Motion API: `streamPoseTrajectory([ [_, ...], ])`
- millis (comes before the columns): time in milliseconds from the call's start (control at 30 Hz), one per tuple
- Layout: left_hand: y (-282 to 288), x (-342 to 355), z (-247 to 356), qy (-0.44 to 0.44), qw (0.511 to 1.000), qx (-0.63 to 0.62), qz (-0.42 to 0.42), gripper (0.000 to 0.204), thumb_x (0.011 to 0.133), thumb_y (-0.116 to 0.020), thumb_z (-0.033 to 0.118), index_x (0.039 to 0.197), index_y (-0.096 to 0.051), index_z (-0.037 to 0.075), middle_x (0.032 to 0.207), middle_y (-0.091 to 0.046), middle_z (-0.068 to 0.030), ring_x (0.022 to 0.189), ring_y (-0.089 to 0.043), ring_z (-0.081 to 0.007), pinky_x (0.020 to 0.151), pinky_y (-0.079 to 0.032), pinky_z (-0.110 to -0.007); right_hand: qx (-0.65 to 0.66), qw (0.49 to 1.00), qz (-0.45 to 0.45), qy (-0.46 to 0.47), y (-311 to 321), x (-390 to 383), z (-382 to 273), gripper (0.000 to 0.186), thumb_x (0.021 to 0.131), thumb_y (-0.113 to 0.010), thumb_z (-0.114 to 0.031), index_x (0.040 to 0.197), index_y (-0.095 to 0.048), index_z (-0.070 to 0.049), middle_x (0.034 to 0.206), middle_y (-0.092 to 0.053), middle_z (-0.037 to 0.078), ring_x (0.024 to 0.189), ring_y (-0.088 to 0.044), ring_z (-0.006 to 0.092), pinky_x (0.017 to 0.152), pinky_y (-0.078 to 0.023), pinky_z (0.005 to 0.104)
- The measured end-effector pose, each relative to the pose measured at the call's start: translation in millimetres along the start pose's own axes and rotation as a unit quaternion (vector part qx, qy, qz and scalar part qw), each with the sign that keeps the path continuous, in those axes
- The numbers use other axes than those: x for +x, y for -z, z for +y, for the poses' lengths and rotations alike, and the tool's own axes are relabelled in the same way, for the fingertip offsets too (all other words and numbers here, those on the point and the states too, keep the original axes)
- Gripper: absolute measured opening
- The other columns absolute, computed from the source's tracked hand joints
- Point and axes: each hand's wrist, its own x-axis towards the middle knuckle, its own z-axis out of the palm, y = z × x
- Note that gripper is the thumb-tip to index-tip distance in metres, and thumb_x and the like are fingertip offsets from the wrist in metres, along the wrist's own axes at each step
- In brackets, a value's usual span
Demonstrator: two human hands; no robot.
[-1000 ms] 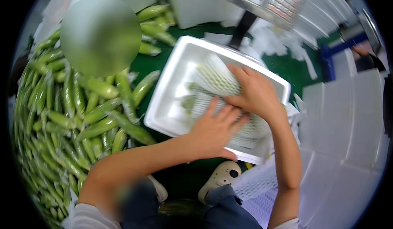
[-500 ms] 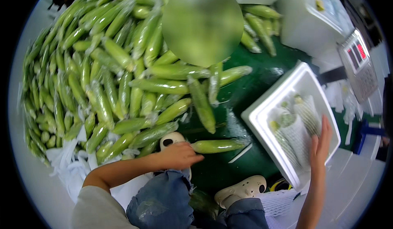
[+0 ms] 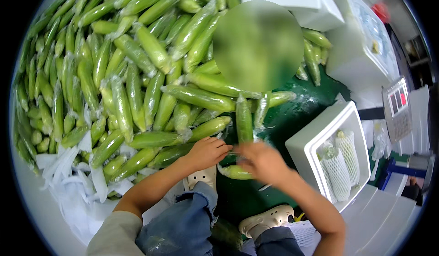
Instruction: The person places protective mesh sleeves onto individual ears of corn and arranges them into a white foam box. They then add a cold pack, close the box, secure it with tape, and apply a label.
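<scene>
Left hand (image 3: 208, 153) at the near edge of the pile (image 3: 132, 86), fingers curled, tips pointing at the right hand; cannot tell if its grip is clamped on anything. Right hand (image 3: 263, 162) blurred, over the loose vegetable (image 3: 235, 172), covering its right end; cannot tell if that grip is apart or together. Hands close to each other, both in front of the person's knees.

Loose vegetable: green, clear wrap, lying crosswise on the dark green floor (image 3: 279, 118), just right of the left shoe (image 3: 201, 178). Another vegetable (image 3: 244, 118) points down toward the right hand from the pile's edge. Pile fills the left side, all green pieces in clear wrap; round blur hides part of it. White sheets (image 3: 75, 194) at its lower left.

Right side: white foam box (image 3: 304, 157), holding green pieces in white net sleeves (image 3: 338, 176). Scale (image 3: 397, 109) beyond it: red lit digits on the display, too small to read surely; keypad below, its marks too tiny to make out. Larger white box (image 3: 347, 59) at the upper right, bluish plastic in its top. Right shoe (image 3: 267, 219) near white netting (image 3: 302, 233).
</scene>
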Motion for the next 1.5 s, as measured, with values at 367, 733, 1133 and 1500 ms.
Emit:
streamPoseTrajectory([
  [367,77,-121,0,0.283,0.938,-0.050,0.193,0.022,0.079,-0.063,0.003,0.100,-0.067,0.006,0.078,-0.061,-0.0096,0.068,-0.058,-0.0271,0.064,-0.047,-0.037,-0.094,0.932,0.235,-0.259,9,179,119,0.082,0.073,-0.071,-0.022,0.144,-0.030,-0.021,0.114,-0.053,0.017,0.099,-0.058,0.0379,0.077,-0.050,0.0454],
  [733,172,148,-182,0.291,0.933,0.140,0.159,0.069,0.083,-0.061,0.024,0.145,-0.030,0.015,0.129,-0.043,-0.0275,0.112,-0.048,-0.0449,0.096,-0.041,-0.048,0.052,0.955,0.160,-0.244,-171,61,5,0.081,0.079,-0.071,-0.026,0.145,-0.027,-0.008,0.128,-0.043,0.023,0.110,-0.049,0.0402,0.090,-0.045,0.0434],
  [1133,107,-177,-21,0.308,0.907,0.230,0.176,0.066,0.078,-0.070,0.019,0.136,-0.042,0.003,0.125,-0.047,-0.0248,0.113,-0.048,-0.0405,0.094,-0.043,-0.043,0.034,0.973,0.111,-0.201,-164,20,0,0.063,0.085,-0.064,-0.018,0.140,-0.037,-0.005,0.131,-0.046,0.021,0.115,-0.045,0.0404,0.097,-0.039,0.0430],
  [1500,-28,-172,2,0.573,0.815,-0.086,-0.037,0.049,0.087,-0.054,0.037,0.126,-0.047,0.008,0.117,-0.055,-0.0238,0.095,-0.059,-0.0437,0.083,-0.047,-0.050,0.221,0.936,0.141,-0.236,-211,-22,-73,0.022,0.087,-0.059,-0.014,0.106,-0.063,-0.004,0.093,-0.065,0.018,0.087,-0.063,0.0349,0.075,-0.050,0.0425],
])
